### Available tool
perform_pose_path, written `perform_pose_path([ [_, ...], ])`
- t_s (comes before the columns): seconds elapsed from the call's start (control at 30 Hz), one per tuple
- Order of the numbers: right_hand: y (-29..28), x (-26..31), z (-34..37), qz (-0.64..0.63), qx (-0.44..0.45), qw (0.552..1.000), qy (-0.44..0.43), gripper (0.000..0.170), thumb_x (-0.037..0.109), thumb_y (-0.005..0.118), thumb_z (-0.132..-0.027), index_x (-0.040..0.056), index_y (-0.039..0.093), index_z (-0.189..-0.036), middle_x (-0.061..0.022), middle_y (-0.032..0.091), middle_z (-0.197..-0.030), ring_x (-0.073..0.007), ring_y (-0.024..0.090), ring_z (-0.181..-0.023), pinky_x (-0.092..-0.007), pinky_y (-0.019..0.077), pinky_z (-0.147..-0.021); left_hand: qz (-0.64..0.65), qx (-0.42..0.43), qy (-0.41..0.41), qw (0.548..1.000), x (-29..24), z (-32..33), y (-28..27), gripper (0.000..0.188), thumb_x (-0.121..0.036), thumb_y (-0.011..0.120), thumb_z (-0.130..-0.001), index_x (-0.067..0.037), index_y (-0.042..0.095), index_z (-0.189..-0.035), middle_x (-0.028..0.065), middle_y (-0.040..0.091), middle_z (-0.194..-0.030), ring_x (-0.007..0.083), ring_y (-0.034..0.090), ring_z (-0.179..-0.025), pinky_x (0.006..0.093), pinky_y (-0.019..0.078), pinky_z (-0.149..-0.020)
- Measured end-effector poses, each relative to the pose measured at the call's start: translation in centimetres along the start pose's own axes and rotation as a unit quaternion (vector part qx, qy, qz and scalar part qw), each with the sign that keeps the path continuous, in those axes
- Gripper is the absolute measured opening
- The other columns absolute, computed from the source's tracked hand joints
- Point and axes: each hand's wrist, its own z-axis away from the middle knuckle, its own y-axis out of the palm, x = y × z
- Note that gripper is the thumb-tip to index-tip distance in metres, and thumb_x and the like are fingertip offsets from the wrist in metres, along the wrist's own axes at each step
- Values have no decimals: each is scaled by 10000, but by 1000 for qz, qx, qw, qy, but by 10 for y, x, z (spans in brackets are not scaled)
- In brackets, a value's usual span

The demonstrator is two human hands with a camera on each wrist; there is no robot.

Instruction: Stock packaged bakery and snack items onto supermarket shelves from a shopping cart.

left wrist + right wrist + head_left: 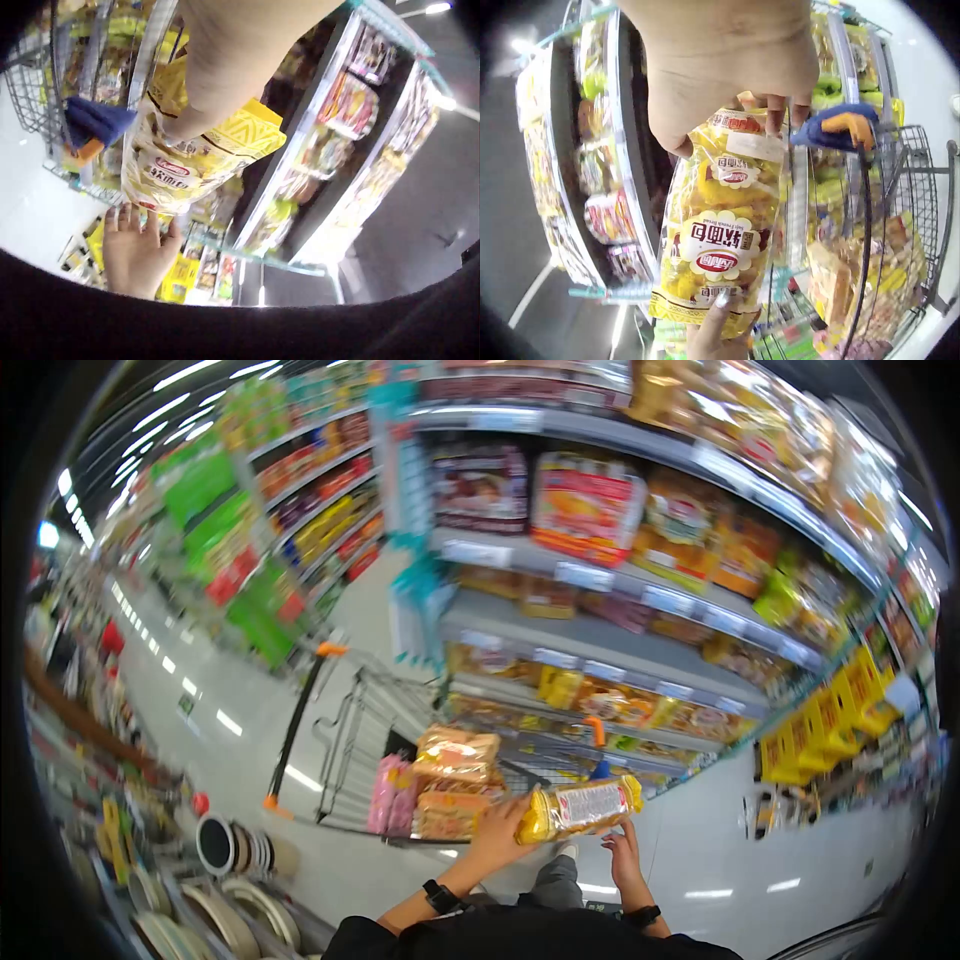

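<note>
A yellow clear-wrapped pack of soft bread (588, 807) lies across in front of my body, over the near side of the shopping cart (345, 745). My left hand (500, 838) grips its left end, and the thumb (714, 324) presses on the printed front in the right wrist view. At the other end is my right hand (627, 857); its fingers look fairly straight at the pack's edge in the left wrist view. Several bread packs (455, 752) lie in the cart beside a pink pack (390, 795).
Shelves of packaged bread (590, 510) rise ahead and to the right. Yellow crates (825, 705) stand farther right. At the lower left are stacked round pots or bowls (230, 845). A tiled aisle (225, 720) runs along the left, past a green display (225, 540).
</note>
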Motion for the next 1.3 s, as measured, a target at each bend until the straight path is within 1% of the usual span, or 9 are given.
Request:
perform_pose_path([
  [0.03,26,6,-3,-23,41,999,16,460,86,412,-810,75,348,-1265,-47,419,-1202,-130,526,-787,-279,429,-727,-29,-102,27,994,18,15,-11,793,-333,713,-617,-68,362,-1276,133,463,-1183,325,469,-1049,412,404,-859],
  [0.17,116,19,-16,-97,139,983,68,460,82,401,-820,67,338,-1275,-59,425,-1185,-151,525,-752,-302,442,-678,-7,-117,-81,990,70,53,-63,795,-279,717,-596,-64,364,-1275,134,453,-1200,329,455,-1052,412,378,-899],
  [0.3,171,15,-18,-129,195,968,93,417,101,413,-827,64,364,-1239,-55,453,-1123,-167,509,-725,-333,449,-664,-19,-162,-102,981,88,65,-94,870,-251,713,-564,-121,313,-1326,140,451,-1194,357,437,-1061,418,378,-902],
  [0.4,180,-3,-24,-149,189,963,125,339,135,448,-837,71,389,-1165,-72,525,-929,-174,536,-688,-328,459,-644,-62,-185,-90,977,98,67,-95,910,-251,707,-565,-162,265,-1355,140,452,-1187,375,435,-1048,416,376,-904],
  [0.6,169,-11,-44,-76,162,961,209,260,178,491,-843,40,437,-1057,-76,509,-932,-187,527,-679,-357,467,-637,-48,-83,-140,986,128,37,-75,936,-337,712,-570,-161,246,-1362,183,506,-1097,399,507,-911,428,428,-797],
  [0.77,155,-32,-96,-175,109,895,394,266,266,550,-797,66,500,-964,-94,496,-913,-181,457,-632,-369,423,-673,-89,-15,-149,985,138,-3,-71,935,-361,717,-575,-127,251,-1352,206,529,-1026,387,530,-891,431,444,-768],
  [1.0,165,-66,-142,-132,126,878,443,213,292,520,-828,95,556,-898,-65,580,-823,-193,494,-647,-348,426,-650,-131,45,-217,966,198,-29,-44,965,-376,699,-577,34,228,-1313,214,562,-966,342,572,-859,422,472,-717],
  [1.17,191,-89,-161,-22,142,865,480,233,274,510,-835,77,541,-956,-57,600,-808,-161,554,-687,-293,461,-624,3,140,-346,928,232,-33,-49,876,-391,702,-597,74,311,-1228,262,539,-1031,388,546,-942,422,444,-816],
  [1.3,210,-88,-163,-34,166,864,474,214,239,496,-835,82,540,-973,-52,620,-817,-135,583,-685,-230,476,-577,1,73,-250,965,277,-16,-38,792,-378,706,-595,81,364,-1144,268,550,-1005,377,562,-907,417,457,-784],
])
